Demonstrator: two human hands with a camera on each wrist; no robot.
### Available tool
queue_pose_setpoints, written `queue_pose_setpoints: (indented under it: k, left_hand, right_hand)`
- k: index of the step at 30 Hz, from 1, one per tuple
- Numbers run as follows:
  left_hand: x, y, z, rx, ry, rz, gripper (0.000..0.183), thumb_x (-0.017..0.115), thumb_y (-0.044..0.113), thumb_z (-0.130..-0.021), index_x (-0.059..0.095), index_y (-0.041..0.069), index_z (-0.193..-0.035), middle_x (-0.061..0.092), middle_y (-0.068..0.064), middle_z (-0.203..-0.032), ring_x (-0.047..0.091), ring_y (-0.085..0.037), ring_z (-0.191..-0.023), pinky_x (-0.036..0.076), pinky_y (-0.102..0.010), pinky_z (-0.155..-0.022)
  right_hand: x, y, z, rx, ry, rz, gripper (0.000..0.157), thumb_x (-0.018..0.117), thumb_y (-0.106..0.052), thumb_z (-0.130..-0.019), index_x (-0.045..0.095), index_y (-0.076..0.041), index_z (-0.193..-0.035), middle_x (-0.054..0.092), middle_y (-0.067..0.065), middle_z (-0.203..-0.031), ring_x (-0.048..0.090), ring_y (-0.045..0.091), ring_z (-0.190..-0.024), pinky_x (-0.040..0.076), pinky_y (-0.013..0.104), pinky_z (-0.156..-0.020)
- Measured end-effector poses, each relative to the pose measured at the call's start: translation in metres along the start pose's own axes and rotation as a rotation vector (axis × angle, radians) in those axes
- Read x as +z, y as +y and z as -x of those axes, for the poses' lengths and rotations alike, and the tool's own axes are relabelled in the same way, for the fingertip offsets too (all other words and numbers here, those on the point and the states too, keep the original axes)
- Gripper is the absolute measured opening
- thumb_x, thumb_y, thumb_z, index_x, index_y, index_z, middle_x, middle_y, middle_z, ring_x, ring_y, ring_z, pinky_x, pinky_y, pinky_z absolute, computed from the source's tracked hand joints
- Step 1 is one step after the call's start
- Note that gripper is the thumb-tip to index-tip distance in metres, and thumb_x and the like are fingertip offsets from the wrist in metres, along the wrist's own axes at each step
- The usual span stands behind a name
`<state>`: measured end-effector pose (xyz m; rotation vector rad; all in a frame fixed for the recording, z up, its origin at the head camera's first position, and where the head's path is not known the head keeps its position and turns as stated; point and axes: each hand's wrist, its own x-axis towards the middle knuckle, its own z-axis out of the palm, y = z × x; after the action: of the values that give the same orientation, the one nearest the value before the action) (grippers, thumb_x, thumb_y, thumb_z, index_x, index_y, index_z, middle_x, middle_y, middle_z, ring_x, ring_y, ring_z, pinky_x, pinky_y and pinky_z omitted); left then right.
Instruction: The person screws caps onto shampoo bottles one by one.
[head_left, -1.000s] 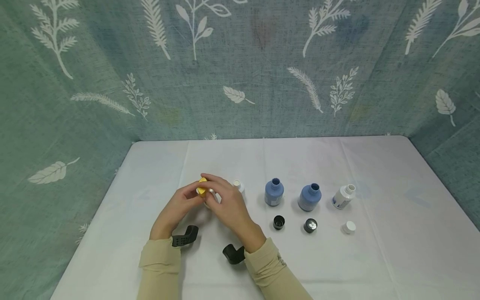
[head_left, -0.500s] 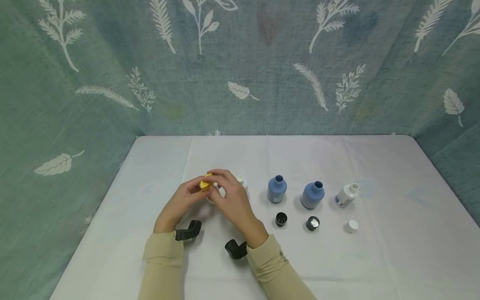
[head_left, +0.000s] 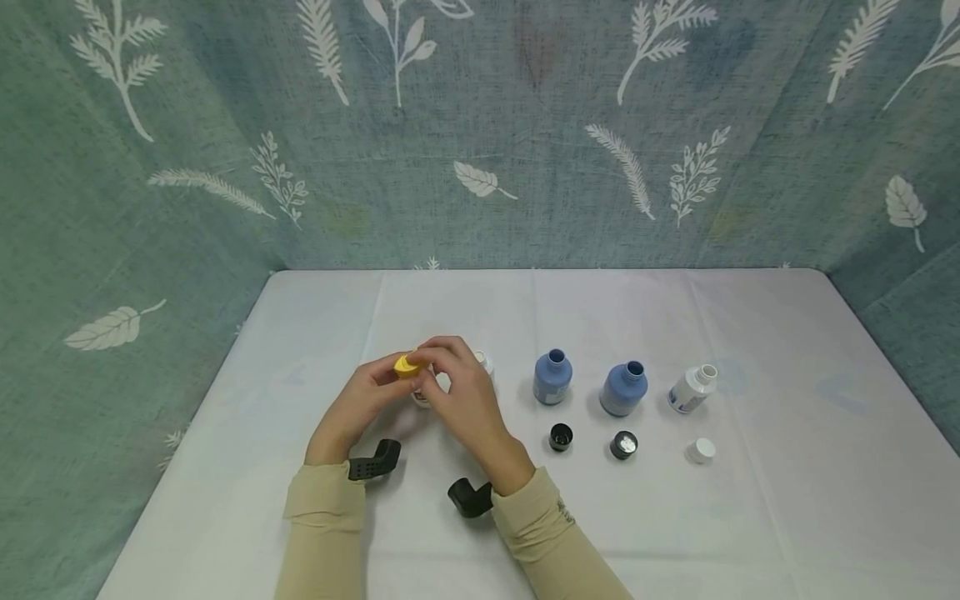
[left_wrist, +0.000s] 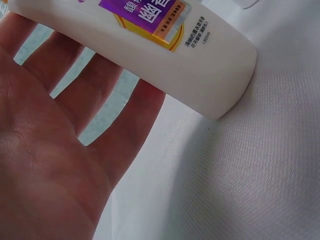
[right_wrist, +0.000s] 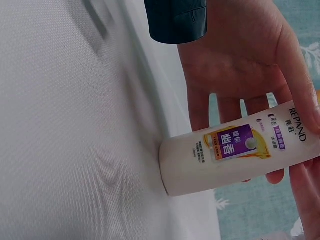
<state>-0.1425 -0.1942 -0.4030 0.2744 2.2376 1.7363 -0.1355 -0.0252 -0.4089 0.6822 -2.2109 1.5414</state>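
A white body wash bottle (right_wrist: 195, 162) with a purple and yellow label stands slightly tilted, its base at the white cloth. My left hand (head_left: 348, 412) wraps round its upper part; in the left wrist view the fingers (left_wrist: 132, 115) pass behind the bottle (left_wrist: 200, 75). On its top is a yellow cap (head_left: 406, 367), pinched between the fingers and thumb of my right hand (head_left: 472, 408). In the head view the hands hide most of the bottle. Part of another white bottle (head_left: 484, 361) shows just behind my right hand.
Two blue bottles (head_left: 552, 380) (head_left: 624, 392) and a white bottle (head_left: 692, 390) stand uncapped to the right. Before them lie two black caps (head_left: 560, 437) (head_left: 623, 445) and a white cap (head_left: 701, 451). A leaf-patterned green cloth (head_left: 480, 225) rises behind the table.
The yellow cap has turned between my fingers and now shows a flatter side. Both hands stay around the bottle. The head view has shifted slightly.
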Motion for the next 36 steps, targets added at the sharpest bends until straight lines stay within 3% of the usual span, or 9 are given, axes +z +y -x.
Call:
queue_pose_setpoints:
  k: [7,20,32,36]
  left_hand:
    - [0.0,-0.002,-0.001,0.021,-0.015,0.021,0.037,0.061,0.027,-0.085,0.056,0.014,-0.119,0.056,-0.005,-0.118,0.049,-0.021,-0.109,0.033,-0.043,-0.093]
    - [-0.005,-0.022,-0.01,0.046,-0.032,0.028,0.038,0.061,0.031,-0.085,0.055,0.018,-0.12,0.057,-0.002,-0.117,0.048,-0.017,-0.112,0.032,-0.043,-0.095]
    - [-0.004,-0.021,-0.009,0.029,-0.02,0.024,0.036,0.063,0.032,-0.083,0.057,0.017,-0.115,0.056,-0.005,-0.116,0.049,-0.022,-0.107,0.034,-0.043,-0.092]
    - [-0.001,-0.01,-0.005,0.013,-0.005,0.023,0.037,0.062,0.03,-0.084,0.057,0.015,-0.116,0.056,-0.004,-0.117,0.049,-0.02,-0.109,0.033,-0.043,-0.094]
  right_hand:
    - [0.0,0.0,-0.001,0.028,-0.001,-0.015,0.018,0.055,-0.009,-0.086,0.063,-0.013,-0.102,0.05,-0.005,-0.108,0.049,0.002,-0.098,0.047,0.027,-0.079]
    - [0.0,0.0,0.0,0.034,0.003,-0.007,0.017,0.055,-0.016,-0.088,0.063,-0.013,-0.103,0.05,-0.003,-0.104,0.05,0.007,-0.096,0.046,0.024,-0.078]
    - [-0.001,0.0,-0.001,0.045,0.0,-0.003,0.017,0.051,-0.015,-0.091,0.063,-0.013,-0.103,0.051,-0.004,-0.108,0.051,0.005,-0.098,0.045,0.019,-0.079]
    - [-0.001,0.0,-0.001,0.052,0.003,-0.01,0.018,0.05,-0.014,-0.091,0.063,-0.013,-0.104,0.052,-0.006,-0.108,0.05,0.003,-0.099,0.045,0.02,-0.078]
